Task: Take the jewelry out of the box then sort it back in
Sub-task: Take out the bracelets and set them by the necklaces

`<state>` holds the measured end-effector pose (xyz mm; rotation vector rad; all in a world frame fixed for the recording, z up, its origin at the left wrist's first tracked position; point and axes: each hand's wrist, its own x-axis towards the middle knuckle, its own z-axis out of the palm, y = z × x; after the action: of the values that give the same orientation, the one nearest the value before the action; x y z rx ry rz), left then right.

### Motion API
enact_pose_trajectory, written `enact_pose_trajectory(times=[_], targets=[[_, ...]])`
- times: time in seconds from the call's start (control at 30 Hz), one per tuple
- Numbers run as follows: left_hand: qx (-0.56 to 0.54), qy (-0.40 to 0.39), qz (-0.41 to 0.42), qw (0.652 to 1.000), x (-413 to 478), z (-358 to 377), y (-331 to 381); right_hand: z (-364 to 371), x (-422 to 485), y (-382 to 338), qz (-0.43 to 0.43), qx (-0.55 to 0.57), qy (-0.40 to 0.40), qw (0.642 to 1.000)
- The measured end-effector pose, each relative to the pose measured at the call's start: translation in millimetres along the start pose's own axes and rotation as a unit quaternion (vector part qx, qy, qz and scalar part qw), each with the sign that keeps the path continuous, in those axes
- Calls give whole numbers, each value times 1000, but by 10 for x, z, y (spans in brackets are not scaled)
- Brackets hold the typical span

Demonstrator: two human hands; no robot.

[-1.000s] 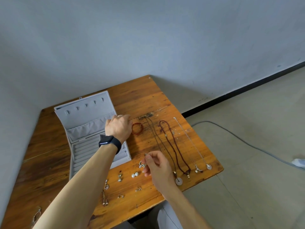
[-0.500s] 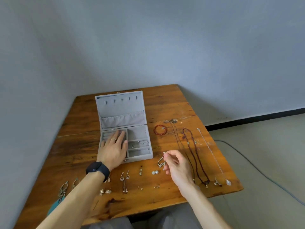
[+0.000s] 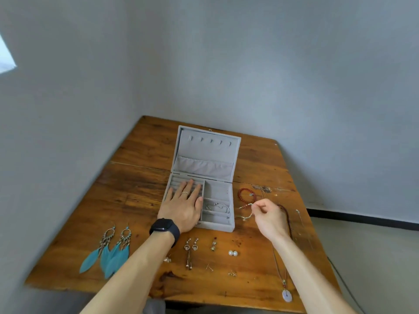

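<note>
Now the left hand (image 3: 181, 207) lies flat on the grey soft jewelry box (image 3: 204, 152), which sits open near the middle of the brown wooden desk (image 3: 136, 189). Its fingers are straight and spread over the ridged part on the left side of the box, and it holds nothing. A black watch (image 3: 164, 228) is on that wrist and a thin ring (image 3: 185, 193) is on one finger.

The right hand (image 3: 269, 217) is just to the right of the box, above the desk. Its finger and thumb pinch a small thin shiny piece of jewelry (image 3: 246, 213). It may be a little chain bracelet, but it is too small to tell for sure.

A silver bangle (image 3: 223, 206) lies in a right-side part of the box. A red bead bracelet (image 3: 239, 194) lies on the desk beside the box, near the right hand. Two blue feather earrings (image 3: 111, 252) lie at the front left. Between the arms are two long dangly earrings (image 3: 190, 248) and two white pearl studs (image 3: 232, 253). A long necklace with a pale round stone (image 3: 286, 295) lies by the front right edge.
</note>
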<state>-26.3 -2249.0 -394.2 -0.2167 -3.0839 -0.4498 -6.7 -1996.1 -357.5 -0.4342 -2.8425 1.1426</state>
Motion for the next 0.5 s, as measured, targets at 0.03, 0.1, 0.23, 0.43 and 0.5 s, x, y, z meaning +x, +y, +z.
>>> enact_pose_trajectory(times=[0.03,0.1,0.23,0.43,0.5], targets=[[-2,3,0,1000,-1,3,-3,4,21,52,2,-60,10,998],[-3,5,0,1000,-9,8,-7,6,53,134,-2,-129,28,991],[-4,11,1,1000,-11,11,-3,4,93,137,-15,-175,38,984],[-2,12,1,1000,5,22,-10,20,67,107,-42,-235,42,970],[-4,13,3,1000,-1,33,-16,33,32,120,-70,-273,53,958]])
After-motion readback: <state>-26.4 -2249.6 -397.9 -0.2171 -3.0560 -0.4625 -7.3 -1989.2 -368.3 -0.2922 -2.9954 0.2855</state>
